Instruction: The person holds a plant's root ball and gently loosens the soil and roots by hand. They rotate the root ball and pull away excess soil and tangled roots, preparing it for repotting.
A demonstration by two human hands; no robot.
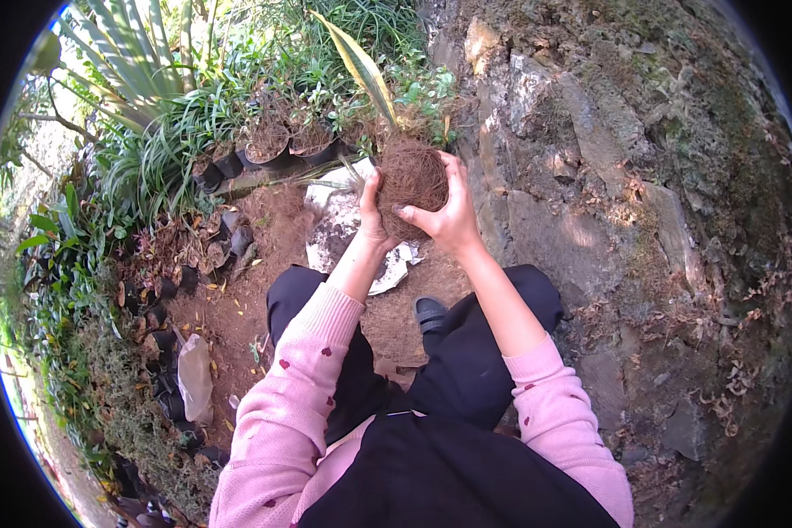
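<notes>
Between my two hands is a round ball of brown coconut fibre [412, 178], lifted above the ground. My left hand [373, 214] cups its left side, and my right hand [447, 211] wraps the right side with the thumb across the front. A snake plant leaf with yellow edges [363, 66] rises behind the ball's top; it seems to grow from it, though the join is hard to see. Beneath my hands a white sheet [393, 274], smeared with dark soil, lies on the ground. Another thin striped leaf [323, 183] rests by the sheet's upper left.
A rough stone wall [587, 198] stands close on my right. Black planting pots [270, 155] line the far edge, with dense greenery behind. Loose brown fibre [284, 211] is spread left of the sheet. A crumpled translucent plastic bag [195, 379] lies at lower left beside potted plants.
</notes>
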